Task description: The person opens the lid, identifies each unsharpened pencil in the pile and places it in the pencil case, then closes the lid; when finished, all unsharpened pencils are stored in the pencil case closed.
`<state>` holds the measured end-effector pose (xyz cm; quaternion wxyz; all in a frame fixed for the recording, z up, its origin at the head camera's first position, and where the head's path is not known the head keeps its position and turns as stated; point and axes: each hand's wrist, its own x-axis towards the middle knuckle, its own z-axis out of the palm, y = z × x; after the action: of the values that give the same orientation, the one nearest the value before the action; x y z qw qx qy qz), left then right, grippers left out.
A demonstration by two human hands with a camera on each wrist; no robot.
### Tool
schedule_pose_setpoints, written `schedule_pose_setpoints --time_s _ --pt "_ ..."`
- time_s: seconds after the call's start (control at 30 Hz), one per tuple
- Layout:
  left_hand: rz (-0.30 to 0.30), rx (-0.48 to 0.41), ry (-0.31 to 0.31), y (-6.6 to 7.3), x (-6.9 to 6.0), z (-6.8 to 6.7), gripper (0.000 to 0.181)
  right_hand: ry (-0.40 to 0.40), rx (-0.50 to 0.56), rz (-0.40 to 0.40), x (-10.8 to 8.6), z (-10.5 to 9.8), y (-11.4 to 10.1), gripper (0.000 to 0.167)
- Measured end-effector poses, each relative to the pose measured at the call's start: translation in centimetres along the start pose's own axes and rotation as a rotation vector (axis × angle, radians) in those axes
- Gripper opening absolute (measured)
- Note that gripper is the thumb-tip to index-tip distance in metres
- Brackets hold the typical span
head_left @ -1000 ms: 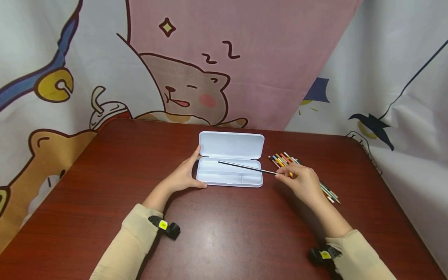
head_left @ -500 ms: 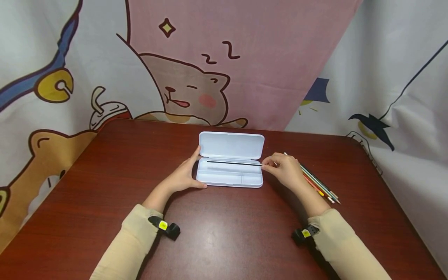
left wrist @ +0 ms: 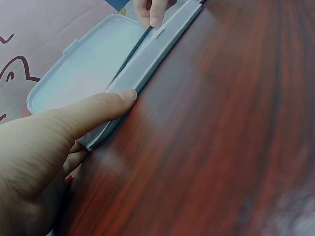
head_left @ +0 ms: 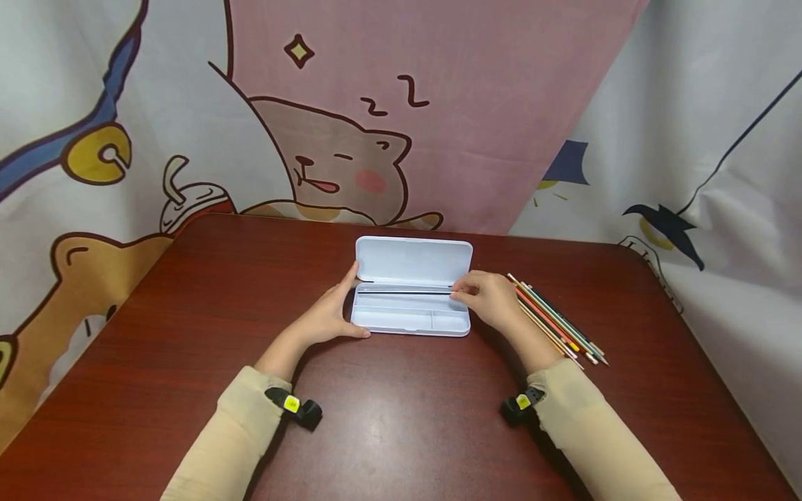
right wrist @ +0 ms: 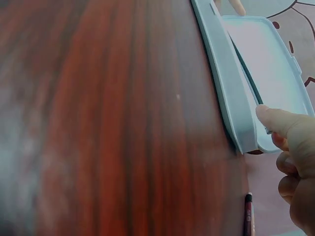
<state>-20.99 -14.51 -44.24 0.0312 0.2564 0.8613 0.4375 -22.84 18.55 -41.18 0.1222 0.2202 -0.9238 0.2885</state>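
Note:
A white pencil case (head_left: pixel 395 319) lies with its lid (head_left: pixel 413 260) raised on the table. My left hand (head_left: pixel 322 314) holds its left end, the thumb at the front corner and a finger up by the lid; in the left wrist view the thumb (left wrist: pixel 98 110) rests along the front wall. My right hand (head_left: pixel 491 298) pinches the right end of a dark pencil (head_left: pixel 407 293), which lies along the back compartment of the case. In the right wrist view the pencil (right wrist: pixel 247 73) slants down behind the case's front wall, and its lower part is hidden.
Several coloured pencils (head_left: pixel 554 316) lie in a loose slanting bunch right of the case, partly behind my right forearm. The brown table (head_left: pixel 388 417) meets a printed cloth (head_left: pixel 476 139) at the back. Each wrist wears a small black camera.
My right hand has moved left with the pencil, from beside the case to over its right end. The pencil has lowered and turned parallel to the case. My left hand stays still.

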Motion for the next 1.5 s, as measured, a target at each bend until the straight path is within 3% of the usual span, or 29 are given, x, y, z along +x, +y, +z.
schedule_pose_setpoints --time_s 0.7,0.97,1.23,1.5 --pt "-0.012 0.004 0.006 0.0 0.0 0.0 0.133 -0.073 -0.075 0.152 0.3 1.0 0.3 0.012" --pt "-0.027 0.006 0.000 0.0 0.0 0.0 0.134 -0.080 -0.075 0.166 0.2 1.1 0.4 0.014" --pt "-0.023 0.009 0.001 0.1 0.0 0.0 0.133 0.024 -0.029 0.116 -0.7 0.3 0.2 0.018" --pt "-0.020 0.008 0.001 0.2 0.0 0.0 0.133 0.125 0.125 0.098 -2.8 -1.5 -0.6 0.014"
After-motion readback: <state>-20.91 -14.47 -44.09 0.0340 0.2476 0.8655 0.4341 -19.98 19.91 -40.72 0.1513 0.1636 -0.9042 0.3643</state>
